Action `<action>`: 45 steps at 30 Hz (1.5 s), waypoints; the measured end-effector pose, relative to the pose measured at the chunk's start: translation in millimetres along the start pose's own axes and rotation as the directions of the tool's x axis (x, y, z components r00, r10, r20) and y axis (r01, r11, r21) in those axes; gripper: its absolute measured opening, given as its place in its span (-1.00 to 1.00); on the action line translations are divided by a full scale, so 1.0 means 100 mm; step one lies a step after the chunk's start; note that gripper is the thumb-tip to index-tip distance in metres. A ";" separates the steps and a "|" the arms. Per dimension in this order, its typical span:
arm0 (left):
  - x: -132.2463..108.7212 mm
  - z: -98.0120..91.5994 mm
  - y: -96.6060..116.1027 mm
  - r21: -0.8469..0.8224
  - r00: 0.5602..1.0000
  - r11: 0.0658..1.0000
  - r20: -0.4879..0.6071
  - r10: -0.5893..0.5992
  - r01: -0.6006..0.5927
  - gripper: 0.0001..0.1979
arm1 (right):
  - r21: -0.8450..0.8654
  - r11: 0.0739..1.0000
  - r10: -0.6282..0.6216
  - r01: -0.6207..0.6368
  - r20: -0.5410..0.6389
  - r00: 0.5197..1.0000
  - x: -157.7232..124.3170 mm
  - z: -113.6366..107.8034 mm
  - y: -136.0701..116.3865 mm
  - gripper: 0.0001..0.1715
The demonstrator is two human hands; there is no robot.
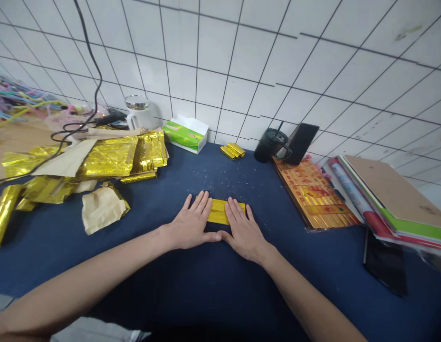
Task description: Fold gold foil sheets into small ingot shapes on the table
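Note:
A flat strip of gold foil paper (217,212) lies crosswise on the dark blue tabletop (192,280). My left hand (192,221) rests flat over its left end, fingers stretched out. Over the right end lies my right hand (244,230), its fingers also straight and flat. The two thumbs meet, or nearly meet, just below the strip. Both ends of the strip are partly hidden under my fingers. Beyond my hands, near the wall, sits a small cluster of gold foil rolls (232,151).
Crumpled gold foil sheets (110,156) and a torn paper piece (101,209) lie left. Along the tiled wall stand a white mug (138,116), a tissue pack (185,135), a black cup (268,147) and a phone (301,142). A gold packet (315,192) and stacked notebooks (398,190) lie right.

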State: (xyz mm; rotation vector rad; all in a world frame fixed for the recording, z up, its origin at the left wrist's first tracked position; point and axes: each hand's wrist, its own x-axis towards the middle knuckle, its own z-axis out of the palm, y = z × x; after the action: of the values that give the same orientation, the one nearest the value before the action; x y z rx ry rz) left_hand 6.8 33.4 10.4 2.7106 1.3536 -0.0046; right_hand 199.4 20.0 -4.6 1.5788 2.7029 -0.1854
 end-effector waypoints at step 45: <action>0.01 0.21 -0.01 0.018 0.996 0.998 -0.063 0.057 -0.056 -0.04 | 0.079 0.996 -0.043 0.039 0.056 0.998 0.09 -0.03 0.06 -0.13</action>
State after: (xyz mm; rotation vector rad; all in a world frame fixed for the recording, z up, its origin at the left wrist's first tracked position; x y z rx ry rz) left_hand 7.8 33.0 -10.2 2.7845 1.2983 0.0766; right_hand 200.0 31.4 -2.4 1.5122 2.7173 -0.3347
